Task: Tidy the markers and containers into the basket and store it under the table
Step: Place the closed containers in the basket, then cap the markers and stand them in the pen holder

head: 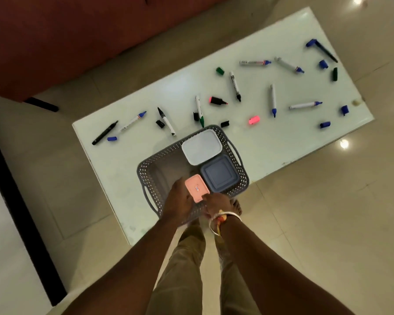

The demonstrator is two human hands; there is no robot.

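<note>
A grey perforated basket (146, 176) stands on the near edge of the white table (271, 146). Inside it lie a white lidded container (201, 146) and a blue-grey lidded container (220, 173). A small pink container (196, 188) is over the basket's near side, held between my left hand (179, 201) and my right hand (216, 202). Several markers and loose caps are scattered on the table, among them a pink highlighter (217, 100), its pink cap (253, 120), a green marker (199, 110) and a blue marker (273, 100).
A dark red sofa (66, 37) stands beyond the table's far left. Glossy beige floor tiles (328, 212) surround the table. My legs and a bare foot (236, 206) are right below the basket. A black strip (21, 212) runs along the floor at left.
</note>
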